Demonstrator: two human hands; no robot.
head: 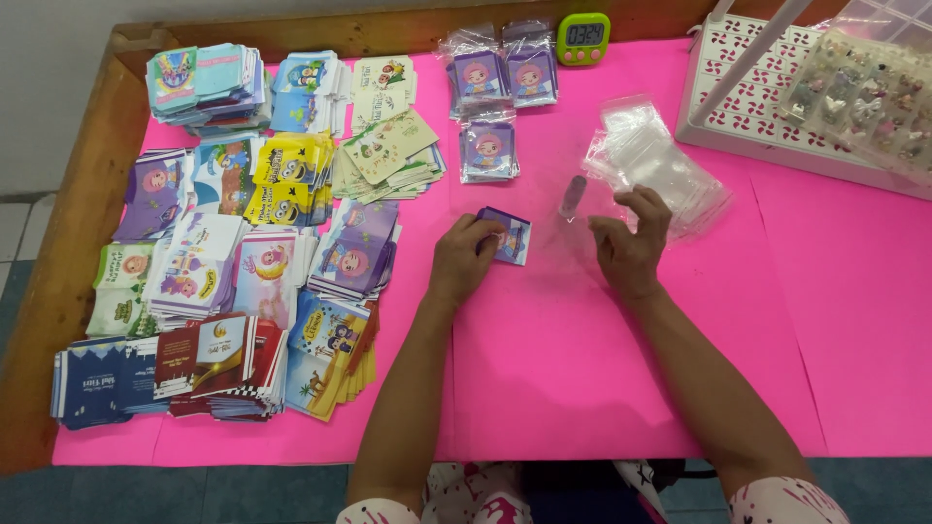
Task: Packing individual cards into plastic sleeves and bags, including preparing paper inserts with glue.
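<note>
- One view only, taken from a camera worn on the head; no second view is given for overlap.
- The scene is looked down on steeply, from above the near edge of the pink table [582,388].
- The far wooden rim is met at the top of the frame; the forearms enter from the bottom centre.
- Close range: the tabletop fills nearly the whole frame, floor glimpsed at far left.

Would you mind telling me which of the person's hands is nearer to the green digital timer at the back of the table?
The right hand is nearer: the green timer sits just left of straight beyond it. The left hand, holding a small purple card, lies further left.
</note>
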